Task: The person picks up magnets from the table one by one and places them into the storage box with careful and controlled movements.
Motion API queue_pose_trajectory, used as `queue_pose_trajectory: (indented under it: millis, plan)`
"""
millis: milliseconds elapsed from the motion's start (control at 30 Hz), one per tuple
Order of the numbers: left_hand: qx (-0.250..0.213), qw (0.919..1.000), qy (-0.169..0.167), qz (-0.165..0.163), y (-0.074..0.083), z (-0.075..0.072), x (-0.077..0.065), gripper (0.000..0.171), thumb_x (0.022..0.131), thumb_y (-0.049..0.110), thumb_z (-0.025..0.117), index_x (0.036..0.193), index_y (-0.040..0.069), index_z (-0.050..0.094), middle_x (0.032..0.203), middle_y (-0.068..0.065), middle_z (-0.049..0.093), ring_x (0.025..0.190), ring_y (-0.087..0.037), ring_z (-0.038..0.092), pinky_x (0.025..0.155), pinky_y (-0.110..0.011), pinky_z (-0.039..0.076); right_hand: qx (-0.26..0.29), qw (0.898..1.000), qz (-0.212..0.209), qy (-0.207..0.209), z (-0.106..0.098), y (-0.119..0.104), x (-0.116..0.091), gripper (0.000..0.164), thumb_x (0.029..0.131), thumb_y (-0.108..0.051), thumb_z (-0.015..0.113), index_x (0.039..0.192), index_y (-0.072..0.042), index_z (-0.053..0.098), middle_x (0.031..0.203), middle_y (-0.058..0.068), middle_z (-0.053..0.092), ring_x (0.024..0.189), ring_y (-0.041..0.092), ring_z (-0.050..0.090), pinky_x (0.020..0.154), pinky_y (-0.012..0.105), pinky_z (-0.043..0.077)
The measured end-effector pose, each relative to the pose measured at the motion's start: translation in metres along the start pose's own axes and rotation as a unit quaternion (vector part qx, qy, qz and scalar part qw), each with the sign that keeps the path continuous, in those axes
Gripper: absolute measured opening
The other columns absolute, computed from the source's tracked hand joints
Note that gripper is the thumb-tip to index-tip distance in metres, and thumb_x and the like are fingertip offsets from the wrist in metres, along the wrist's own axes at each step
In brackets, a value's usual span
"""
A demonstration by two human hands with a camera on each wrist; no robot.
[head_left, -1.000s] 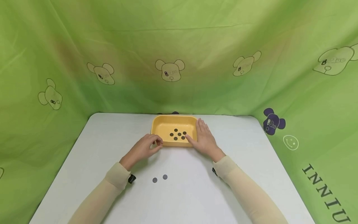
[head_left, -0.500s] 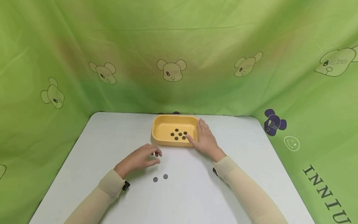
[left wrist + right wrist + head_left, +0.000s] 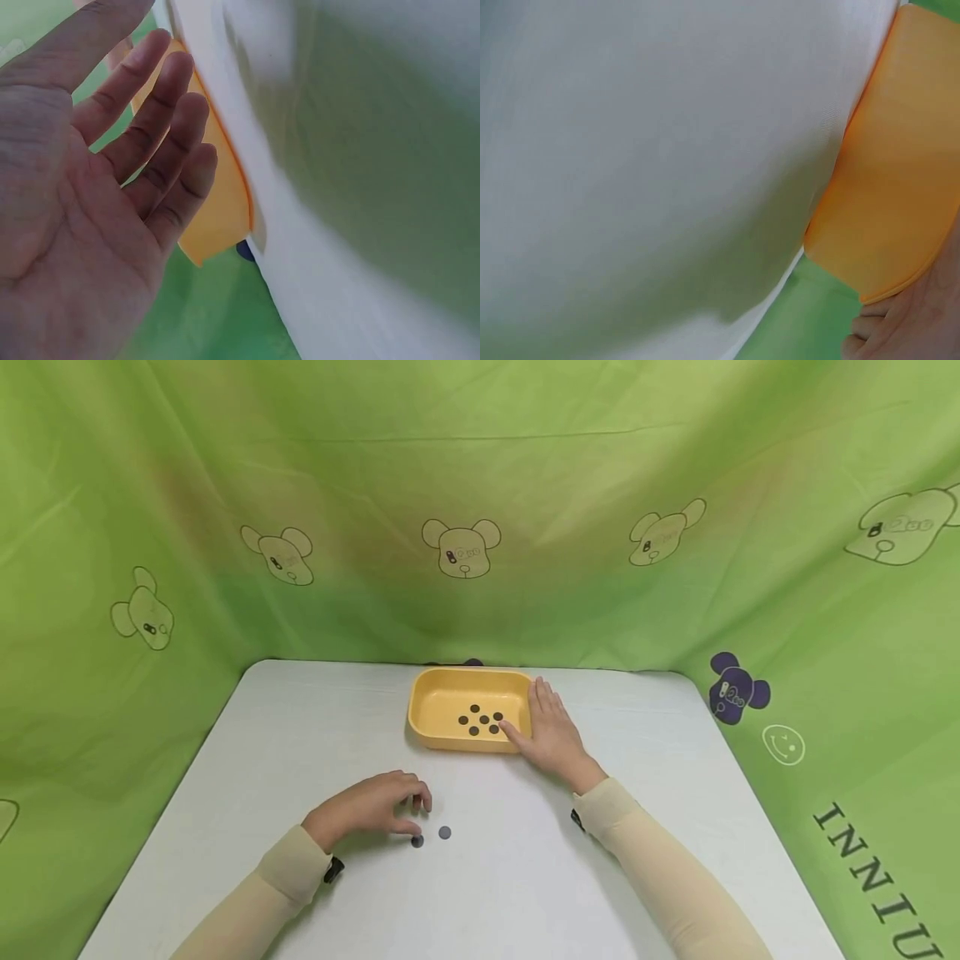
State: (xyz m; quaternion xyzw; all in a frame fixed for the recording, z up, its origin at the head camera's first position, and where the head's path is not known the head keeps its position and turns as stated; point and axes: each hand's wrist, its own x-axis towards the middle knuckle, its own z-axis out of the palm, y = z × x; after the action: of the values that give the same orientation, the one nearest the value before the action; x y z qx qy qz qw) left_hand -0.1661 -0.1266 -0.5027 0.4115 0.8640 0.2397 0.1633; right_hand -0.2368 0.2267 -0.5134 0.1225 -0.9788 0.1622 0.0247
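Two small dark discs lie on the white table in the head view, a left disc point(image 3: 417, 842) and a right disc point(image 3: 445, 832). My left hand point(image 3: 375, 803) hovers by them, its thumb tip right at the left disc and its fingers loosely bent with nothing between them. The left wrist view shows the same hand point(image 3: 112, 172) with an empty palm. Farther back stands a yellow rectangular tray point(image 3: 438, 697) with several dark discs point(image 3: 483, 720) on its floor. My right hand point(image 3: 553, 737) rests along the tray's right end, fingers straight, thumb over the rim.
The white table point(image 3: 300, 718) carries the tray near its back edge. A green cloth point(image 3: 360, 485) printed with bear heads hangs behind the table and along both sides.
My left hand has moved from the tray's front left corner back toward me, down to the two discs, and its fingers have spread. The right hand has stayed on the tray.
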Motion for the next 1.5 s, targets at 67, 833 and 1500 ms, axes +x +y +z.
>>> queue_pose_trajectory:
  millis: [67,833,1500]
  plan:
    - [0.0,1.0,-0.006,0.001,0.0,0.002,-0.001,0.028,0.09,0.029,0.09,0.109,0.019,0.072,0.097,0.006,0.064,0.094,-0.012,0.057,0.087,-0.029,0.051,0.002,1.0,0.0,0.001,0.0,0.0,0.0,0.108,0.106,-0.072,0.04,0.168,0.009,0.004,0.177,0.027,-0.001,0.166,0.038,-0.001,0.136,0.048,0.004]
    - [-0.007,0.9992,-0.031,-0.025,0.0,0.013,-0.007,0.021,0.091,0.02,0.089,0.1,0.024,0.071,0.095,0.012,0.061,0.089,-0.003,0.055,0.084,-0.025,0.051,0.017,1.0,0.005,-0.001,0.0,0.0,0.001,0.106,0.107,-0.068,0.046,0.168,0.007,0.002,0.178,0.022,-0.006,0.166,0.034,-0.006,0.136,0.046,0.001]
    - [0.002,0.9991,-0.03,-0.029,0.006,0.015,-0.006,0.024,0.092,0.014,0.086,0.091,0.025,0.065,0.091,0.011,0.059,0.086,-0.004,0.054,0.079,-0.022,0.047,0.012,1.0,-0.004,0.01,0.0,0.0,0.001,0.106,0.107,-0.068,0.044,0.167,0.01,0.006,0.177,0.026,-0.001,0.165,0.042,0.005,0.136,0.05,0.005]
